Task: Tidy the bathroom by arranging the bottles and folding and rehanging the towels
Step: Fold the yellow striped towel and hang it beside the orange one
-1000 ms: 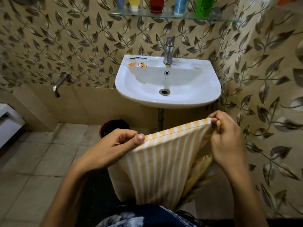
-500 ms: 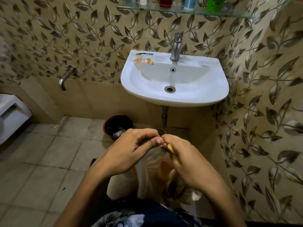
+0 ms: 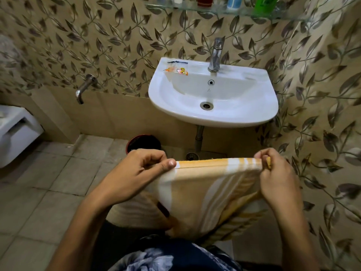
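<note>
Both of your hands pinch the top edge of the towel (image 3: 213, 184): your left hand (image 3: 136, 173) clamps the left corner between thumb and curled fingers, and your right hand (image 3: 277, 177) clamps the right corner the same way. Between them the edge is drawn straight and level, a doubled orange-and-white hem. Below it the towel hangs in front of your body, orange with white stripes, the lower part bunched in loose folds above your patterned clothing (image 3: 166, 259).

Beyond the towel, the floor drain (image 3: 192, 155) shows just past the top edge, and a dark red bin (image 3: 143, 142) stands on the tiled floor behind your left hand. Above these hangs the white sink (image 3: 213, 116), with its tap (image 3: 215, 53) at the back and a few small sachets (image 3: 176, 69) lying on its left rim. A wall spout (image 3: 85, 88) sticks out to the left of the sink. At the top, bottles (image 3: 263, 3) stand in a row on a glass shelf (image 3: 220, 10), only their lower ends in view. A white fixture (image 3: 16, 133) sits at the far left.
</note>
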Demonstrator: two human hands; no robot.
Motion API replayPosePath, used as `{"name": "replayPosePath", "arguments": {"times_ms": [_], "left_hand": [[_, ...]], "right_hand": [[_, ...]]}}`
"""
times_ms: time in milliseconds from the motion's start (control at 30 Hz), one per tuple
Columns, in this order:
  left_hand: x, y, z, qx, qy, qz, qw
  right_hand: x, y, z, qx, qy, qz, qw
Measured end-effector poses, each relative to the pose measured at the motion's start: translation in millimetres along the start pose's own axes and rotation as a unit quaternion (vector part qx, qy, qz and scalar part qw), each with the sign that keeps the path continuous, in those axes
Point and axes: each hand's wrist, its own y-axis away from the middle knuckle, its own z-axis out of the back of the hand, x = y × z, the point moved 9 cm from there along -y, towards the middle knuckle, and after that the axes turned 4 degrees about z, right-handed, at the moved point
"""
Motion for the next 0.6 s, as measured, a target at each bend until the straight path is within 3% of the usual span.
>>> {"name": "replayPosePath", "arguments": {"times_ms": [100,200,267,400,600], "left_hand": [[-12.4,-1.3,-5.3,-0.001,-0.005,-0.025,1.000],[-21.8,-3.6,-18.5,0.017,-0.010,-0.045,0.999],[-21.3,-4.1,-24.8,0.029,-0.015,-0.044,0.999],[-5.6,-2.0,-24.6,0.046,-0.016,0.001,0.999],[12.4,3.7,-2.6,0.025,-0.033,0.047,0.998]], "right_hand": [[42.2,17.9,-26.7,0.110,-0.089,0.114,0.983],[95.7,56.4,-61.0,0.250,-0.153,0.247,0.924],[110.2,71.0,-75.8,0.284,-0.143,0.293,0.902],[99.3,61.3,-73.5,0.220,-0.103,0.279,0.929],[58.6,29.2,-48.6,0.101,-0.052,0.157,0.981]]}}
